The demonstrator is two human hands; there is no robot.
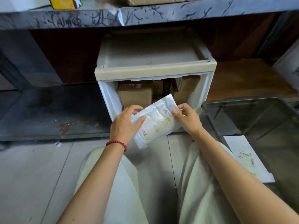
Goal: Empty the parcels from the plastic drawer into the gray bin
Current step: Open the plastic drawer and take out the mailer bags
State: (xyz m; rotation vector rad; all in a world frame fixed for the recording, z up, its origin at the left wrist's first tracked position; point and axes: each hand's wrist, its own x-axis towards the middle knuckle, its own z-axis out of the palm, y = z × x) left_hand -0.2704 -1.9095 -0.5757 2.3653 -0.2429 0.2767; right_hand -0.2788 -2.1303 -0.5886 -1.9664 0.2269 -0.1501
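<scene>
Mid-step: taking one parcel out of the drawer, not yet carrying it across.

Starts at the left with the white wall of the plastic drawer (106, 94), open at the front and tucked under the scribbled shelf (178, 12).

Just right of that wall, the left hand (125, 125), with a red bead bracelet (116, 143) at the wrist. Grips the left edge of the white parcel (155, 125), with thumb flat on its upper face and fingers curled round behind. Holds the parcel tilted, with its far corner at the drawer mouth and its near corner out over the floor, well short of the bin.

Behind it, far inside the drawer, brown cardboard boxes (134, 94) not yet taken out.

Further right, the right hand (187, 120). Pinches the parcel's right edge, with fingers bent and clamped on it.

Rightmost, the gray bin (246, 99), close beside the drawer, with a flat labelled parcel (242, 154) already lying inside.

Next, probably: swing the held parcel rightward over the bin's rim, loosen both grips and let it drop flat. Then reach back in for the boxes, likely with both hands, given their bulk.
</scene>
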